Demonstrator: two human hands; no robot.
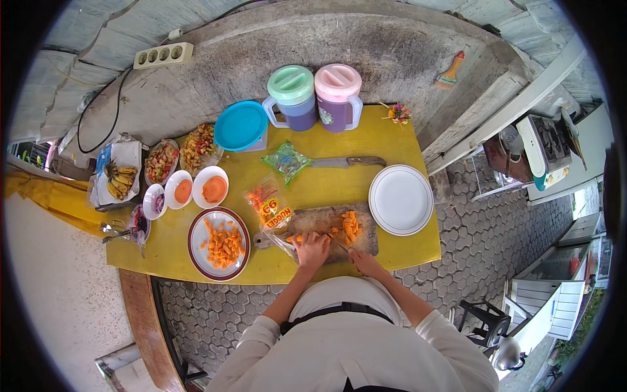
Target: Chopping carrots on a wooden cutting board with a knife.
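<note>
My left hand (pixel 313 251) holds an orange stick of food (pixel 293 238) down on the wooden cutting board (pixel 313 221). One end of the stick shows left of my fingers; the rest is hidden. In my right hand (pixel 365 262) is the handle of a small knife (pixel 339 242), its blade tip beside my left fingertips. Cut orange pieces (pixel 350 226) lie heaped on the board's right part. A clear plastic packet (pixel 269 203) with printed writing touches the board's upper left. More cut pieces (pixel 223 245) fill the middle of a brown-rimmed plate (pixel 195 230).
A white plate (pixel 400 200) stands at the table's right. Beyond the board lie a large knife (pixel 338 161) and a green packet (pixel 286 162). Two lidded pitchers (pixel 296 110) and a blue-lidded container (pixel 241 125) stand behind. Bowls (pixel 210 191), dishes of chopped food (pixel 200 147) and bananas (pixel 121 181) occupy the left.
</note>
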